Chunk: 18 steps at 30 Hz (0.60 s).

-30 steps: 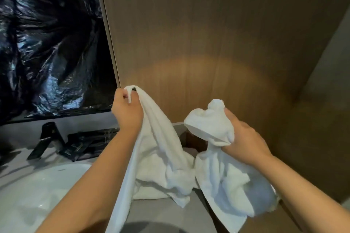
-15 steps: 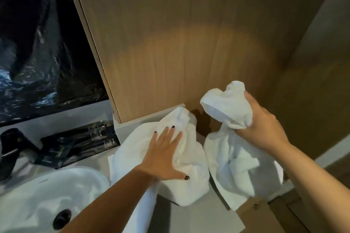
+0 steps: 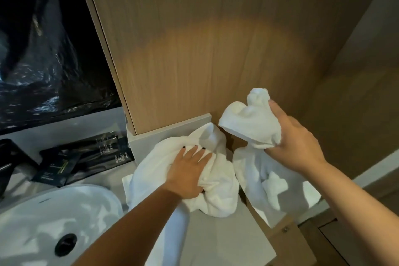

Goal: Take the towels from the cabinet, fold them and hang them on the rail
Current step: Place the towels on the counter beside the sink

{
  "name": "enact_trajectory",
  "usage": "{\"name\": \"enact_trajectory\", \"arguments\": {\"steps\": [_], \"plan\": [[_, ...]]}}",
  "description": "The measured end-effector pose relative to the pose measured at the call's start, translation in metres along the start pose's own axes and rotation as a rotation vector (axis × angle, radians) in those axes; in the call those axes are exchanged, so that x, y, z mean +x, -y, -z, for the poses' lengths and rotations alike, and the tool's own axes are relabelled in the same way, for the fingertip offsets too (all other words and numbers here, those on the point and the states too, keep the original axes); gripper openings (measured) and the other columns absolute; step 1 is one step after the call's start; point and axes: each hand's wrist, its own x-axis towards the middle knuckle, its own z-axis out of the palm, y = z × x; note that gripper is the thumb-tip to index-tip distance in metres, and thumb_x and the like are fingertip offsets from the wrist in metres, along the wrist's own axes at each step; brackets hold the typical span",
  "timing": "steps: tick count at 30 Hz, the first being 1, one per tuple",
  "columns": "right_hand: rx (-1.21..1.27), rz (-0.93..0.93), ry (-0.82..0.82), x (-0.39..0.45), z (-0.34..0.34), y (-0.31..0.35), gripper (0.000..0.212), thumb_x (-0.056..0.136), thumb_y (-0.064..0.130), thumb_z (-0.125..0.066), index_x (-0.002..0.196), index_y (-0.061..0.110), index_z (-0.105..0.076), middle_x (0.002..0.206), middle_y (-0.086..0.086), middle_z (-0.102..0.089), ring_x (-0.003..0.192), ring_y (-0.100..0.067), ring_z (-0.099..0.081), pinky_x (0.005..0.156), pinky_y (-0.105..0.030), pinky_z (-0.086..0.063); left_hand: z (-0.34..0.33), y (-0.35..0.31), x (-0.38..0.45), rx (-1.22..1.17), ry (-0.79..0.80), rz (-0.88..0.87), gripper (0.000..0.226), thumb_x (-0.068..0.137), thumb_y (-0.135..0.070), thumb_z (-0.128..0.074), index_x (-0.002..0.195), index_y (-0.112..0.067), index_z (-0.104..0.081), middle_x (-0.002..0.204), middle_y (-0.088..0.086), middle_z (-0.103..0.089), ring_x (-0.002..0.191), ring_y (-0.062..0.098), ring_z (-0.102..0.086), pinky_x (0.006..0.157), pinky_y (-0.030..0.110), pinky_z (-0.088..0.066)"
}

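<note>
A person's left hand [image 3: 190, 171] presses flat-fingered on a crumpled white towel [image 3: 216, 190] heaped on the grey worktop [image 3: 228, 235], while the right hand [image 3: 295, 142] holds a closed grip on a second towel [image 3: 254, 123], soft, limp, light, likely best taken by its corners.

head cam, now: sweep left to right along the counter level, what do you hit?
Black faucet → sink basin → dark sachets → left hand pressing the crumpled towel on the counter → hanging towel → right hand gripping its top.
</note>
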Motion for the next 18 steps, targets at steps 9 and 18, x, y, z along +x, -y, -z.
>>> {"name": "enact_trajectory", "arguments": {"steps": [9, 18], "plan": [[-0.205, 0.324, -0.114, 0.033, 0.032, 0.061, 0.103, 0.079, 0.068, -0.064, 0.153, 0.036, 0.000, 0.149, 0.005, -0.044, 0.125, -0.023, -0.053, 0.087, -0.042, -0.052, 0.092, 0.030, -0.056, -1.495, -0.491, 0.192, 0.103, 0.062, -0.043, -0.089, 0.145, -0.043, -0.027, 0.145, -0.014, -0.045, 0.125, 0.002, -0.054, 0.097, 0.031, -0.052], [-0.280, 0.785, -0.021, 0.045, -0.020, 0.152, 0.096, 0.073, 0.024, -0.074, 0.154, 0.029, -0.022, 0.132, 0.002, -0.048, 0.109, -0.025, -0.052, 0.060, -0.032, -0.040, 0.141, 0.058, -0.100, -1.216, -0.784, 0.333, 0.106, 0.055, -0.049, -0.085, 0.145, -0.044, -0.029, 0.147, -0.014, -0.045, 0.129, -0.005, -0.046, 0.102, 0.017, -0.043]]}}
